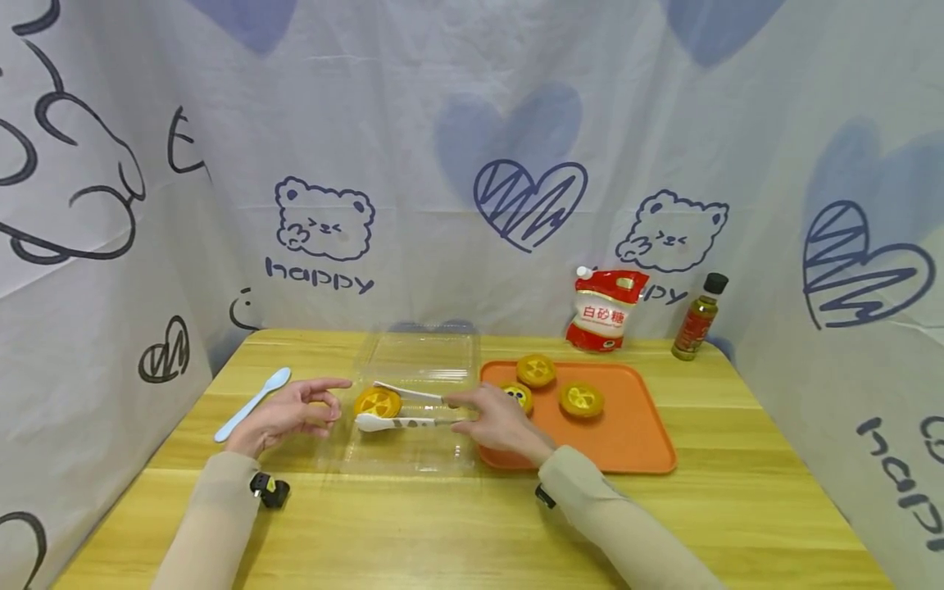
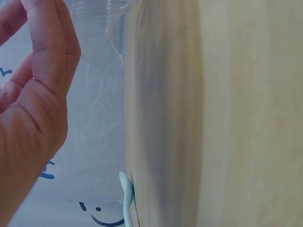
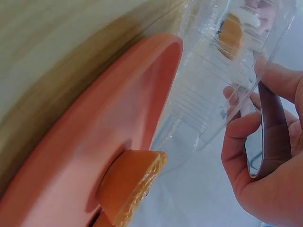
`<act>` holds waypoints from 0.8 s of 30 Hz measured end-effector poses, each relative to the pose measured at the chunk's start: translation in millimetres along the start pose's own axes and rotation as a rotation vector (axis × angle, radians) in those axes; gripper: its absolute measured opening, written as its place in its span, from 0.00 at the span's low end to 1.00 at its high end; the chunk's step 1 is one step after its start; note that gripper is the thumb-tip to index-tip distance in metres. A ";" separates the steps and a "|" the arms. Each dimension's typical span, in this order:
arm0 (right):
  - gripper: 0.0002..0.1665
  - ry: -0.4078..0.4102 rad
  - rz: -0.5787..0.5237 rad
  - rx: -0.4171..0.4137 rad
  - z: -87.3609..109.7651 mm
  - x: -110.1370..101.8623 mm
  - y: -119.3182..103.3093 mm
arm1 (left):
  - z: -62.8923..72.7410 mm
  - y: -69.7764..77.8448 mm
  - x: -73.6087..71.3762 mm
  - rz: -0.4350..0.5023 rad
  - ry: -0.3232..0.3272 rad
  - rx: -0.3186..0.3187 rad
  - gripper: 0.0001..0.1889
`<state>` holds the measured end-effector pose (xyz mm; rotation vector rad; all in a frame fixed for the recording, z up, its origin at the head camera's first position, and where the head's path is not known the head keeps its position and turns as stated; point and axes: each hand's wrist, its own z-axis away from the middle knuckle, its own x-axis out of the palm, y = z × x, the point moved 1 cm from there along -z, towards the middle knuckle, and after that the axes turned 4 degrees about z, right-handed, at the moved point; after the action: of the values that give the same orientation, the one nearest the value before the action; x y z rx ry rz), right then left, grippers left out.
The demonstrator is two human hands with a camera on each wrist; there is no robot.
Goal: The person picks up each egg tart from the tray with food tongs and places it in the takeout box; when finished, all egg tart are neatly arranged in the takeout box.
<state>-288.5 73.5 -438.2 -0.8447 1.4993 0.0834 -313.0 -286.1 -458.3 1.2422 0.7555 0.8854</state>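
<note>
My right hand [image 1: 503,419] holds a pair of tongs [image 1: 409,423] over the clear plastic container [image 1: 442,455], thumb and fingers on the two arms. The white tips stand spread, one at the far side and one at the near side of an egg tart [image 1: 376,401] in the container's left part. In the right wrist view the bent metal end of the tongs [image 3: 275,137] lies inside the curl of the hand. My left hand [image 1: 295,410] hovers by the container's left edge, its index finger extended, holding nothing.
On the orange tray [image 1: 627,442], right of the container, sit several egg tarts [image 1: 581,400]. The container's lid [image 1: 420,356] stands raised behind. A light blue spoon [image 1: 251,407] lies at left. At the back right are a red-and-white sugar pouch [image 1: 601,315] and a bottle [image 1: 696,324].
</note>
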 end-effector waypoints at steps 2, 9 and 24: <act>0.26 -0.013 0.018 -0.012 -2.1 1.4 -1.3 | 0.2 0.6 -0.1 -0.005 0.001 0.000 0.37; 0.27 -0.039 0.062 0.006 -7.8 6.4 -4.8 | 0.6 -1.0 -0.9 -0.008 -0.002 0.004 0.38; 0.32 -0.041 0.038 -0.003 -8.4 -3.2 -3.3 | -0.6 0.0 0.1 -0.029 -0.001 0.002 0.37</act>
<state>-294.1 68.1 -432.6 -0.8129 1.4770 0.1303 -313.5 -285.7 -458.4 1.2305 0.7723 0.8603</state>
